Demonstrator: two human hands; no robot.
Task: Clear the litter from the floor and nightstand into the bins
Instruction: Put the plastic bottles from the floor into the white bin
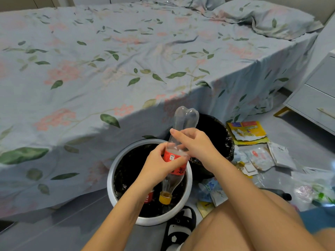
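Clear plastic bottle w/ red label, yellow cap point(178, 151) inverted above white-rimmed bin point(116, 171). I've left hand point(161, 166) clamped on label, right hand point(194, 144) gripping body. Next, I reckon: let go, drop in.

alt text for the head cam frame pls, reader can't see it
Both hands hold an empty clear plastic bottle with a red label, yellow cap down, over a white-rimmed bin lined in black; left hand on the label, right hand above it. Wrappers litter the floor beside a second black-lined bin, below a floral-sheeted bed.
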